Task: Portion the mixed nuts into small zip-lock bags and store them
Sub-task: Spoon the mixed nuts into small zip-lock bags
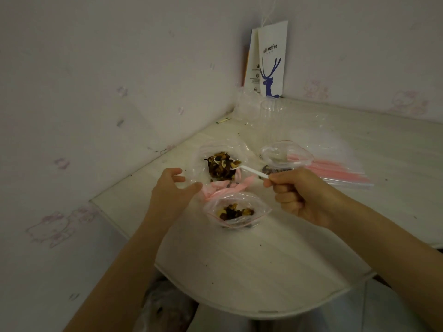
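right hand (304,195) grip pinching white plastic spoon (251,171) in lumpy nuts (220,167), left hand (167,190) grip holding crinkly bag (201,155)

On the pale bench (239,271), the right hand (304,197) pinches the handle of a white spoon (251,171), whose bowl sits in the mixed nuts (221,165) inside a large clear bag (199,159). The left hand (170,190) holds that bag's left rim. Nearer lies an open small zip-lock bag (236,212) partly filled with nuts. Right of the large bag are a second small bag (285,154) and a stack of empty bags (335,171).
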